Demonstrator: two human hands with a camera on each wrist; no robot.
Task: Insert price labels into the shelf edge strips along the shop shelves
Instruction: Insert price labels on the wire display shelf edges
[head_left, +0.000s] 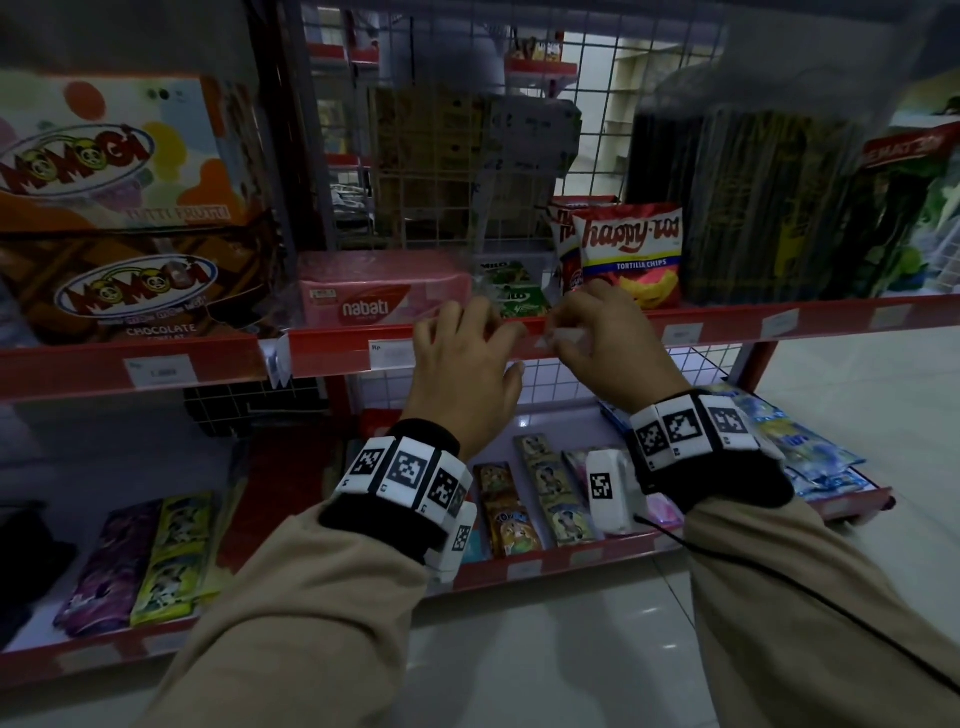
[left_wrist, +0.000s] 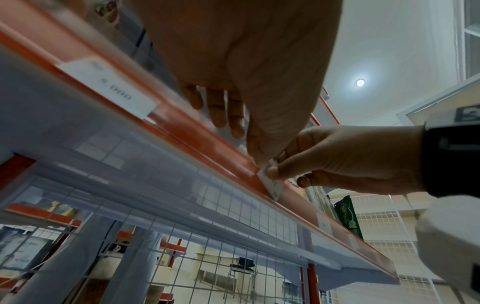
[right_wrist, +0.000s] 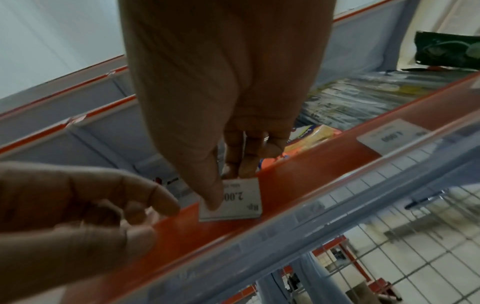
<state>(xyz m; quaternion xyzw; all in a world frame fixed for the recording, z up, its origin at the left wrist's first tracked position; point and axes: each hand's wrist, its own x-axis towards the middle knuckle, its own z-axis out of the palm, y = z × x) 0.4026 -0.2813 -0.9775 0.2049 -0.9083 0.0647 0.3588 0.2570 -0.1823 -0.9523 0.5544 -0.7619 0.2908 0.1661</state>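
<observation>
Price label (right_wrist: 242, 200): one, pinched by right hand (head_left: 605, 332); strip (right_wrist: 311, 174) one.

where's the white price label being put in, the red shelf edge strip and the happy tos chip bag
white paper price label (right_wrist: 244, 202), right wrist view, on its printed face
red plastic shelf edge strip (right_wrist: 311, 172), right wrist view, bare stretch right of the label
red happy tos chip bag (head_left: 631, 244), head view, front panel

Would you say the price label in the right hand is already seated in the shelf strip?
Not fully. The right hand pinches the price label, whose lower edge meets the red shelf strip while its upper part stands free.
</observation>
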